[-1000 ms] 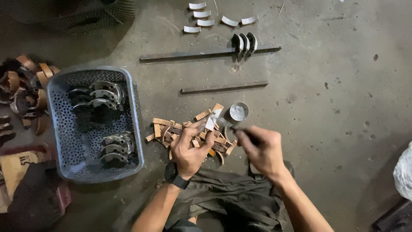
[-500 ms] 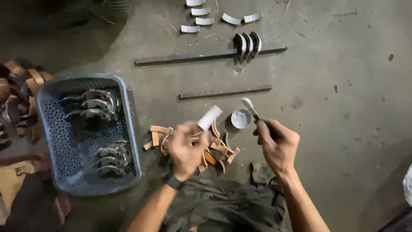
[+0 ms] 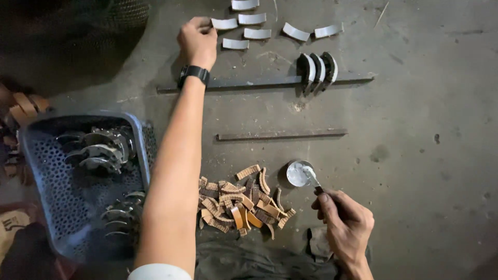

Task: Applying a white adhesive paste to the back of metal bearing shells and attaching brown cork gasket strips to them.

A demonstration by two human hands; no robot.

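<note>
My left hand (image 3: 197,37) reaches far forward and touches a white-coated curved strip (image 3: 224,24), one of several laid out on the concrete floor. A black watch sits on that wrist. My right hand (image 3: 343,223) stays near me, shut on a small brush (image 3: 314,180) whose tip dips into a little round tin of white paste (image 3: 300,172). A heap of brown curved lining pieces (image 3: 239,203) lies between my arms.
Three metal brake shoes (image 3: 317,69) lean on a long flat bar (image 3: 259,83); a shorter bar (image 3: 281,135) lies nearer. A blue perforated basket (image 3: 32,155) at left holds more metal shoes. Worn brown pieces lie at the far left.
My left hand has stretched from the heap out to the row of white strips, carrying one there. The right hand has brought the brush tip down into the tin.
</note>
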